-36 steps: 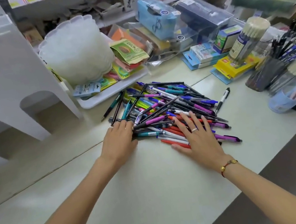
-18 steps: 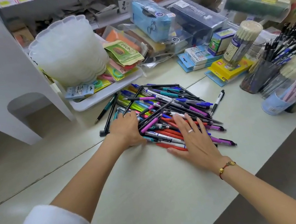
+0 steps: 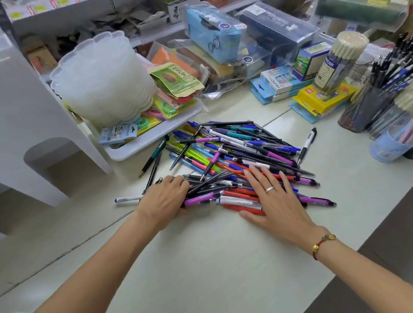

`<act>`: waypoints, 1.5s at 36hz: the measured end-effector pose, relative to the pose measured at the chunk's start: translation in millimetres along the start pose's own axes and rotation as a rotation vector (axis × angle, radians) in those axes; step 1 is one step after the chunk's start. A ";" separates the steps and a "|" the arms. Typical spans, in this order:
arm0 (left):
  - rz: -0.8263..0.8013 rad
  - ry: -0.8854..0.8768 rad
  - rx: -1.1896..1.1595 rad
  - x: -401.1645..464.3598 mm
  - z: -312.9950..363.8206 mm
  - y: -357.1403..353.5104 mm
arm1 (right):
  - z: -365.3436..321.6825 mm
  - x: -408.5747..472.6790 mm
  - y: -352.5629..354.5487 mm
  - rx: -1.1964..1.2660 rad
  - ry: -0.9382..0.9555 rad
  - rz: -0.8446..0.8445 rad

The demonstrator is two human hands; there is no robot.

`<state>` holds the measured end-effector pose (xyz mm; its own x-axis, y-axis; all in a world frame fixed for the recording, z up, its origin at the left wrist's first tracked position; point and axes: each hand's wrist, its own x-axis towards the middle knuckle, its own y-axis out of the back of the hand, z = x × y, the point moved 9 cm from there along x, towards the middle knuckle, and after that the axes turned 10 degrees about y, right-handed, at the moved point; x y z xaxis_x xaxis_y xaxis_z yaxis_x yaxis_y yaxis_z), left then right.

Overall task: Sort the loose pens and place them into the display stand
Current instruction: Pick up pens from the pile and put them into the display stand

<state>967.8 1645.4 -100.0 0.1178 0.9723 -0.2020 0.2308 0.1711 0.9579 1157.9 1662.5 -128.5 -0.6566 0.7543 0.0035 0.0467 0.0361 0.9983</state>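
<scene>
Risk first: pen pile [image 3: 230, 163] is loose and crossed on a smooth counter [image 3: 219, 276] — press or sweep unevenly and pens roll out; strays already sit apart, a white pen [image 3: 127, 199] left of the pile and a black-and-white pen [image 3: 306, 144] on its right. Near edge of the counter is close on the right, so a hard rake could drop some off. Left hand [image 3: 165, 203] lies at the pile's left edge, fingers curled in among the pens — can't tell if it actually holds one. Right hand [image 3: 274, 199] lies flat, fingers spread over the near pens, gripping nothing. Display stand [image 3: 393, 110] sits far right, well apart from the pile
</scene>
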 end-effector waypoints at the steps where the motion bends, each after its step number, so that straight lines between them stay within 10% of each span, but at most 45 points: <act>1: -0.001 0.010 -0.024 -3.3 -2.4 -0.3 | 0.1 0.4 0.4 0.011 0.006 0.004; 15: 0.045 0.204 -0.418 -52.8 -37.7 17.5 | -17.9 -3.0 22.3 -0.037 0.032 0.068; 20: 0.016 0.380 -0.938 -77.9 -60.8 17.8 | -52.1 -6.8 39.2 0.058 0.100 0.193; 24: 0.038 0.524 -1.546 -102.3 -67.0 27.1 | -94.4 -11.7 59.1 0.531 0.027 0.231; 29: 0.099 0.718 -2.094 -122.4 -57.9 26.1 | -156.2 -18.6 32.3 1.557 -0.508 -0.231; 35: 0.396 0.872 -2.112 -143.1 -55.3 30.0 | -190.6 -33.1 27.1 2.264 -1.032 -0.104; 54: 0.226 0.844 -2.447 -188.5 -17.7 15.7 | -190.1 -61.2 55.4 1.726 -0.784 0.094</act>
<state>932.1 1467.6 -43.3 -0.3371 0.7296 -0.5951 -0.6440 -0.6397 -0.4196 1057.5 1493.8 -62.3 -0.1882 0.8609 -0.4727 0.9801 0.1335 -0.1470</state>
